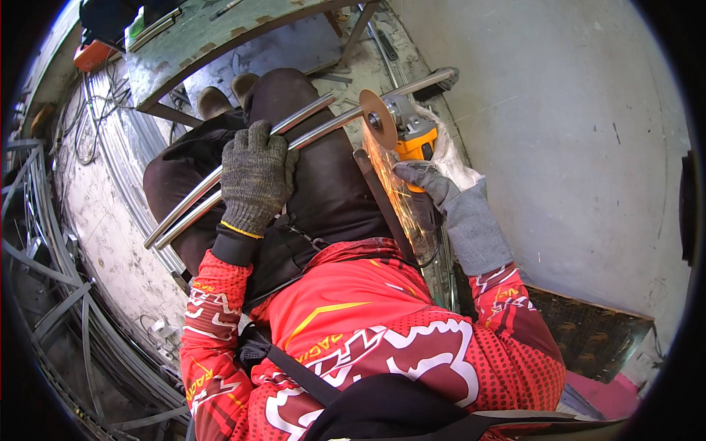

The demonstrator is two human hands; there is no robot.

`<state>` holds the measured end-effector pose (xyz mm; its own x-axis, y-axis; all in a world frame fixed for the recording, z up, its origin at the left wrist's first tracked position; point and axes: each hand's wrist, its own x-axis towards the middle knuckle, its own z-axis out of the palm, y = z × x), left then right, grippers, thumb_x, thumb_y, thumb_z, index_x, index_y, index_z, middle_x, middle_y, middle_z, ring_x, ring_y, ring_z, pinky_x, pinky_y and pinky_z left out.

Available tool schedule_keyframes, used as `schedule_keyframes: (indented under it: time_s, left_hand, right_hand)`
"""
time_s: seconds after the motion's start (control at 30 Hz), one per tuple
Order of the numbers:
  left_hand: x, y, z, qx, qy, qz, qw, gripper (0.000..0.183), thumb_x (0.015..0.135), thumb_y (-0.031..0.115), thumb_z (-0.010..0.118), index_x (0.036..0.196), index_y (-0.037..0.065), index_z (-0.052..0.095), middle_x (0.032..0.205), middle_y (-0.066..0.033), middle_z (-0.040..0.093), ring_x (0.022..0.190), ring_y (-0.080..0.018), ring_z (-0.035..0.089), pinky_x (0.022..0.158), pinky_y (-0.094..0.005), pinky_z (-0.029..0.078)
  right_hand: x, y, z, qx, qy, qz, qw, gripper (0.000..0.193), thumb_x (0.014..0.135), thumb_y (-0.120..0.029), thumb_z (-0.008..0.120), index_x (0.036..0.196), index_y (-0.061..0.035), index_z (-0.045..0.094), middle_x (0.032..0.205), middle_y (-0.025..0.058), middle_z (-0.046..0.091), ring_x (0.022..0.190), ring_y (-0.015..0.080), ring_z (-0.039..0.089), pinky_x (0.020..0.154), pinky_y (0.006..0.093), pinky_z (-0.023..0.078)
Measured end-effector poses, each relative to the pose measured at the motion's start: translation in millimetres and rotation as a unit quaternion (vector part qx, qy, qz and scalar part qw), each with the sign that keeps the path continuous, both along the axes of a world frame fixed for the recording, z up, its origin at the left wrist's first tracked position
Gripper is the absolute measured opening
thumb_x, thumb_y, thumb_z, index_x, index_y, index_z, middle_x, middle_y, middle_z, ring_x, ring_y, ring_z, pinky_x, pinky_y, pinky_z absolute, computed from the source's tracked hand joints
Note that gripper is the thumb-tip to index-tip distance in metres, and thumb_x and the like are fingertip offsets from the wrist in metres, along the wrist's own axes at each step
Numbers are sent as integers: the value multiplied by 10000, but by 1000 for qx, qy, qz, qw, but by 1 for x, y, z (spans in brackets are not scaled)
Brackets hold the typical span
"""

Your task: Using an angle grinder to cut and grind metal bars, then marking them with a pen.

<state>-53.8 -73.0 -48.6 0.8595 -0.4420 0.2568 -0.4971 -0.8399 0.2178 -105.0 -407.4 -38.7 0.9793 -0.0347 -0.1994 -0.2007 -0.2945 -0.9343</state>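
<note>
My left hand (257, 176), in a dark knitted glove, is closed around two shiny metal tubes that lie across my thighs. One tube (305, 112) ends past my knee. The longer tube (327, 128) runs on behind the brown cutting disc (377, 121) of a yellow and grey angle grinder (418, 144). My right hand (445, 195), in a grey glove with a long cuff, grips the grinder's body, partly hidden. Where disc and longer tube meet, orange sparks (396, 189) stream down toward me. Whether the disc has cut through the tube is hard to see.
A worn worktable (187, 55) stands ahead on the left. Metal strips and frames (55, 287) crowd the left side, with cables (84, 132) on the floor. To the right is a pale wall (559, 147); a dark patterned board (592, 327) lies below it.
</note>
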Motion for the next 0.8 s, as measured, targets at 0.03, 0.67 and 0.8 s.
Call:
schedule_keyframes:
  time_s: [0.03,0.67,0.8]
  left_hand:
    - [0,0,0,1,3,1,1000,249,935,312,732,994,73,692,1184,-144,624,1033,-357,624,880,-512,486]
    - [-1,0,0,1,5,1,1000,257,937,316,735,1008,70,704,1197,-139,624,1050,-359,625,899,-509,488]
    - [0,-1,1,0,7,2,1000,253,937,316,734,1000,73,704,1191,-138,623,1049,-355,623,899,-510,487]
  right_hand:
    - [0,6,8,-15,13,-13,1000,1189,615,-351,1075,1563,-24,437,1467,124,602,1359,223,580,1189,368,454]
    - [-3,-4,-18,32,3,-24,999,1211,590,-348,1093,1565,-35,447,1479,124,589,1371,227,569,1192,383,459]
    - [-2,-15,-38,5,-24,-9,1000,1213,606,-397,1085,1571,-31,446,1497,135,582,1376,236,571,1185,393,464]
